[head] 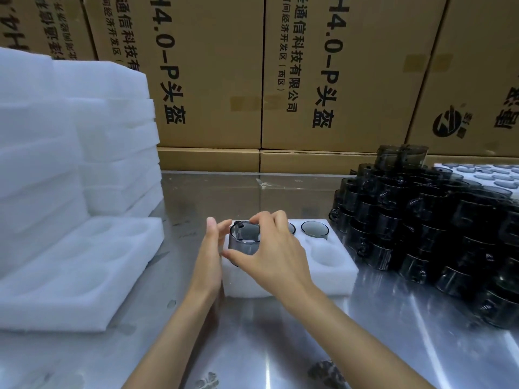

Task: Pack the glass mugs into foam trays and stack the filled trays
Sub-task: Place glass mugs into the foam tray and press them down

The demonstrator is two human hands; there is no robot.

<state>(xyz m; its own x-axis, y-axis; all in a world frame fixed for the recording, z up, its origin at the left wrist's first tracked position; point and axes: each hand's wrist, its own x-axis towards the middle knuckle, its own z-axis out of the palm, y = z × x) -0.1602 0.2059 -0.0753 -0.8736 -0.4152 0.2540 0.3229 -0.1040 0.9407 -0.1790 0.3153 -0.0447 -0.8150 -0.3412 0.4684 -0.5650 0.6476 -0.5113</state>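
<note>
Two hands work over one white foam tray with round pockets (pixel 334 272) lying on the steel worktop (pixel 280 346). Right hand (pixel 276 255) pinches a smoky grey glass mug (pixel 243 241) by rim and lower wall, thumb low on the near side, fingers curled over the far rim. Left hand (pixel 212 249) has straight fingers laid against the mug's left side, steadying it. The mug sits tilted over the tray's front-left pocket, not yet seated. Step in hand, as I judge it: lowering this mug into its pocket. Next move likely calls for levelling the mug, turning its handle toward the pocket's notch, then pressing it down flush. Tray contents: one seated mug (pixel 314 228) in the back-right pocket, another partly hidden behind the right hand; front-right pocket shows bare foam; the rest hidden. So the tray looks roughly half filled. To the right, a heap of dark glass mugs (pixel 421 226) waits unpacked. Beyond it, a filled foam tray (pixel 477 175), contents blurred. At left, a stack of empty foam trays (pixel 70 141), with one more empty tray (pixel 70 276) lying in front.
</note>
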